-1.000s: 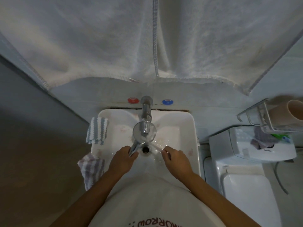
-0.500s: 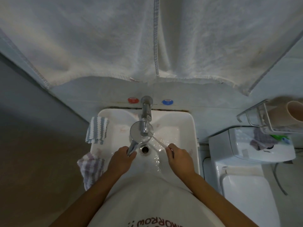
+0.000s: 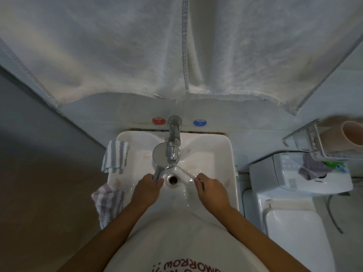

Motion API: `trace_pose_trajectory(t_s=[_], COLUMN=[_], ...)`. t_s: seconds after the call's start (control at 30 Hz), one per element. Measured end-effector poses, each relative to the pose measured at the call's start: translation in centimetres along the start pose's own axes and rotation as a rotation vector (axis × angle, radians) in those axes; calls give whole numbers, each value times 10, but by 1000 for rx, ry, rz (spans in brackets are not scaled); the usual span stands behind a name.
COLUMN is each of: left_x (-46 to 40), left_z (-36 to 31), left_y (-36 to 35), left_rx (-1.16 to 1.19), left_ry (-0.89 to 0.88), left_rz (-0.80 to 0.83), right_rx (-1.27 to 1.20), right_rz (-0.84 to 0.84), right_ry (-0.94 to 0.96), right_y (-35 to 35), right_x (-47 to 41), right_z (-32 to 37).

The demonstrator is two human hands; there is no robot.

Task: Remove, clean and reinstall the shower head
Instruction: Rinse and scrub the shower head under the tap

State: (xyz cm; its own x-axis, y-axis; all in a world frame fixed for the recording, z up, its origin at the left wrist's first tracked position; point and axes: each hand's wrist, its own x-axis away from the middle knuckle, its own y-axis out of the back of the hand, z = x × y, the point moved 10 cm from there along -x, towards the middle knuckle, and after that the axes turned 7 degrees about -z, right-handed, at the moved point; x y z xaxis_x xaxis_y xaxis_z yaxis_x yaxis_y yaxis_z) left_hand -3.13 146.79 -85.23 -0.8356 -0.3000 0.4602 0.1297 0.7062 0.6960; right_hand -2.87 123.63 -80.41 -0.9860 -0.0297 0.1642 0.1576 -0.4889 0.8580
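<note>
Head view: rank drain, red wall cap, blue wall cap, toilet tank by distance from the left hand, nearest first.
From the left hand:
1. Drain, just to its right in the basin.
2. Red wall cap, up on the wall, left of the tap.
3. Blue wall cap, on the wall, right of the tap.
4. Toilet tank, far right, beyond the sink.

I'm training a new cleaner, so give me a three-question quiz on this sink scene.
1. True or false: the round chrome shower head lies under the chrome tap.
2. What does the right hand hold? A) thin white brush B) sponge C) bottle
3. How many striped cloths hang on the white basin's left rim?

Key: 1 true; 2 A; 3 two, the blue-striped cloth and the purple-striped cloth. The left hand grips the shower handle.
</note>
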Motion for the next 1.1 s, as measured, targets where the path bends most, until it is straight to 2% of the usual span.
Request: trace_pose_trajectory(t_s=[0.07,0.2,0.33,0.5,0.63,0.77,0.93,1.1], left_x=[0,1,1,3,9,11,13,19], left_z=[-2,-4,-3,1,6,6,4,12], left_y=[-1,-3,-5,-4,-3,-2,3,3], left_rx=[0,4,-1,44,116,143,128,128], left_ry=[1,-4,-7,3,36,42,34,41], left_rz=[-2,15,37,58,85,91,86,88], right_rx=[-5,3,5,-49,-98,-127,-170,-252], right_rz=[-31,64,-23,48,-32,48,-59,15], right_ry=[-29,35,-22,9,-61,-7,-86,-77], right_y=[5,-7,2,-9,0,-11,3,-8], right_x=[-3,3,-4,1,-4,-1,-5,0], right_z=[-3,6,-3,2,-8,2,-11,-8])
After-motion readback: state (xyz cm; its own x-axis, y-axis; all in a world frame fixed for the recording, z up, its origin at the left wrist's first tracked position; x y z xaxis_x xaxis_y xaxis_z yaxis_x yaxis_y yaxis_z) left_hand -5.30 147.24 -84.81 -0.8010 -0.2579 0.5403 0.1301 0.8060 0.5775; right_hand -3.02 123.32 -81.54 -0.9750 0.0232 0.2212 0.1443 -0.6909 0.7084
